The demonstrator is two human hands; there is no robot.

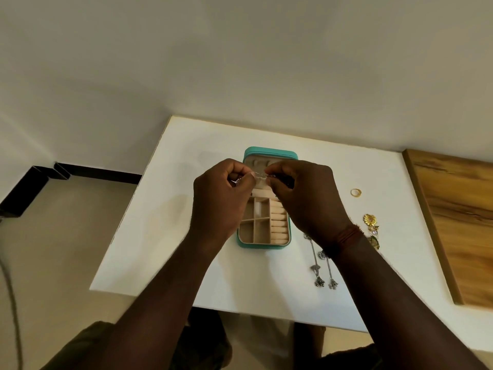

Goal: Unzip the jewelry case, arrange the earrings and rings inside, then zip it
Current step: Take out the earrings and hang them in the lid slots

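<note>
The teal jewelry case lies open on the white table, its beige compartments and ring rolls showing and its lid standing up at the far side. Above the case my left hand and my right hand both pinch a thin silver earring stretched between their fingertips. To the right of the case lie two long silver earrings, partly under my right wrist. A gold ring and several gold ornate earrings rest further right.
A wooden board lies along the table's right side. The wall rises just behind the table. The floor and a black skirting show at the left. My lap is below the table's near edge.
</note>
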